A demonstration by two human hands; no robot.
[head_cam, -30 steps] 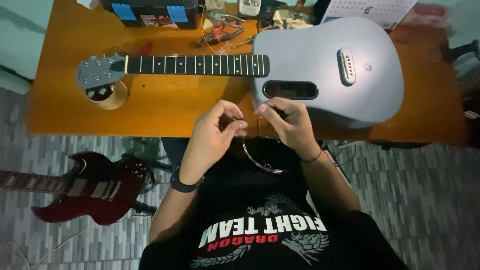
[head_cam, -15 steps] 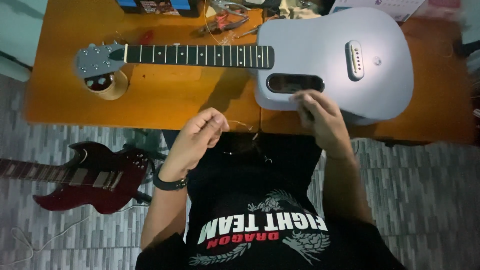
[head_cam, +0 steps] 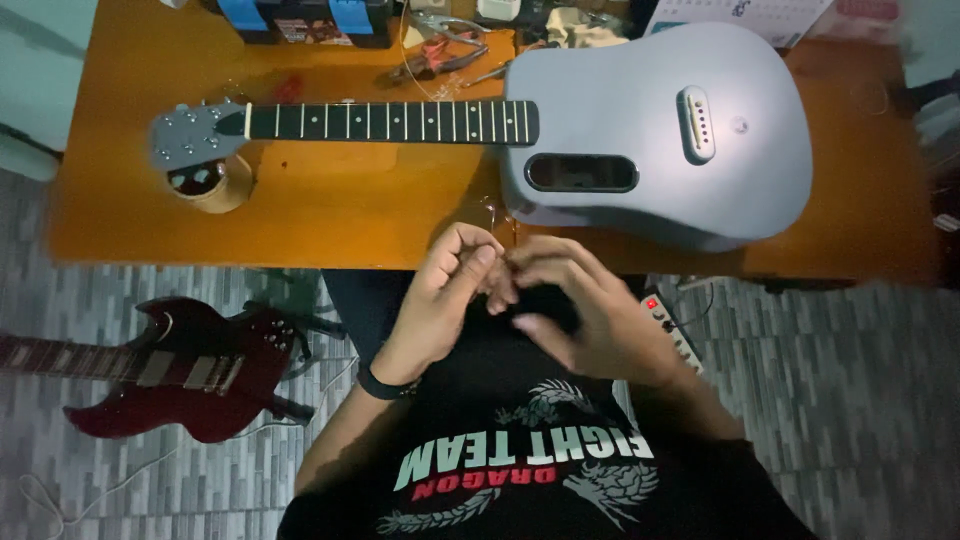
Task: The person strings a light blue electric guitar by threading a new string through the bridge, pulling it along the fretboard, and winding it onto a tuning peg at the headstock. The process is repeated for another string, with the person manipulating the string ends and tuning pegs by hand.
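Observation:
My left hand and my right hand meet fingertip to fingertip just below the table's front edge, over my lap. Both pinch a thin wire guitar string, of which only a faint loop shows above the fingers. A watch band circles my left wrist. A silver-grey acoustic guitar lies flat on the orange wooden table, body to the right. Its dark neck runs left to a grey headstock, which rests over a round wooden cup.
Red-handled pliers and a black box with blue tabs lie at the table's back edge. A dark red electric guitar lies on the grey tiled floor at left. A power strip with a lit red switch sits by my right hand.
My hands were spread apart half a second ago, the right one up by the guitar body. They have come together again below the table edge, pinching the string.

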